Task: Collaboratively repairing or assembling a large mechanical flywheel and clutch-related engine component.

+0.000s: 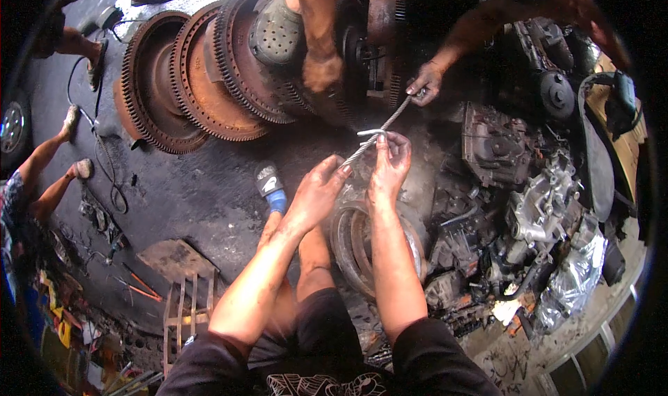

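Note:
A grey twisted wire rope runs slantwise in front of me, from lower left to upper right. Its lower part is pinched between the thumb and fingers of my left hand. My right hand closes on it farther up, the thumb pressed near loose strands that stick out to the left. A co-worker's hand grips the rope's far end. Another hand, smeared by motion, hangs beside the big toothed rings, away from the rope.
Rusty toothed flywheel rings lean in a row at the back left, with a person's clog on one. Metal rings lie below my right forearm. Greasy engine castings crowd the right. A slatted wooden piece lies at left.

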Available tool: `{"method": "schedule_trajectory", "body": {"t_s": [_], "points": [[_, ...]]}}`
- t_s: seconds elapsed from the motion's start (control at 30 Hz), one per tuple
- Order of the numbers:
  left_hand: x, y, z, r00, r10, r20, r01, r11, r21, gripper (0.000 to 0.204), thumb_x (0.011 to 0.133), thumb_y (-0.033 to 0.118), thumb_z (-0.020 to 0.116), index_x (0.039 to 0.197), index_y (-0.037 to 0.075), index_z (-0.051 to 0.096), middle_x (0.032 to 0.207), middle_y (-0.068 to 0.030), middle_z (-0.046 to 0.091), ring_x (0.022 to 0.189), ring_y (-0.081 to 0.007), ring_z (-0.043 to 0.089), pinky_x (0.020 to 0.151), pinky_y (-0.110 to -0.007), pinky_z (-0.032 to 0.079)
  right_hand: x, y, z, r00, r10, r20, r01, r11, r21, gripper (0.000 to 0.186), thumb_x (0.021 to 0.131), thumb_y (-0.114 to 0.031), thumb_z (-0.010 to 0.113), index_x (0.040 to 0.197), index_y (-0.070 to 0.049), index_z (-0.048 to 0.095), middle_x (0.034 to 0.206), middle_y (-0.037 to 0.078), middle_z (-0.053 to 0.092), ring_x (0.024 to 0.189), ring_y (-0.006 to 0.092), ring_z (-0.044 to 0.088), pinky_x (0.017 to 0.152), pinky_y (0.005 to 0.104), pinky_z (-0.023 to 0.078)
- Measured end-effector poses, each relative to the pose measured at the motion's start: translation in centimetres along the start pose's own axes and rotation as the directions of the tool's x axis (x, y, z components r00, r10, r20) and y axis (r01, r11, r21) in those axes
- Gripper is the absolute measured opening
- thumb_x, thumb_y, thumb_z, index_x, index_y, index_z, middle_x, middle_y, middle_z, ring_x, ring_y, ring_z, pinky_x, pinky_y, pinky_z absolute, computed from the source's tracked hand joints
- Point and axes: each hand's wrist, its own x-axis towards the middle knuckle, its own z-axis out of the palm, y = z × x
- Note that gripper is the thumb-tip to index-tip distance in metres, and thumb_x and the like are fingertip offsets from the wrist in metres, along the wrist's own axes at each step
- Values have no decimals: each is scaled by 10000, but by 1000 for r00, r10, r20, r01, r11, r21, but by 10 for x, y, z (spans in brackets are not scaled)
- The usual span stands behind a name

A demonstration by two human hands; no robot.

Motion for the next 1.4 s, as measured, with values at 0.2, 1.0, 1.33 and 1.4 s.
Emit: {"method": "schedule_trajectory", "body": {"t_s": [0.2,1.0,1.33,1.4], "points": [[-14,10,12,988,156,-3,-154,976,154,432,968,357,565,1207,0,610,993,-282,675,1004,-438,642,898,-469,497,44,2,-21,983,-72,-171,62,996,-64,143,990,-118,588,1106,-53,534,1030,72,613,884,148,611,738,306,555],[74,62,-17,647,762,33,-403,304,863,394,750,265,755,1129,213,660,1156,-102,586,1121,-297,532,953,-481,386,138,14,-93,790,612,35,-609,777,160,300,984,-403,598,880,-133,518,705,-18,456,541,100,417,472,252,345],[23,22,83,594,-786,-171,-32,190,-981,608,912,511,622,1315,90,446,1117,-132,532,985,-261,545,827,-397,471,96,30,-20,852,523,-27,-488,812,320,272,1019,-375,544,836,-183,480,661,-67,439,493,68,390,433,253,335],[9,11,92,507,-528,-681,-95,751,-653,516,925,491,615,1222,85,501,1021,-103,553,913,-222,534,775,-382,458,100,30,-26,856,497,-146,-451,853,261,278,1025,-374,530,827,-185,482,654,-67,434,491,66,391,444,250,342]]}}
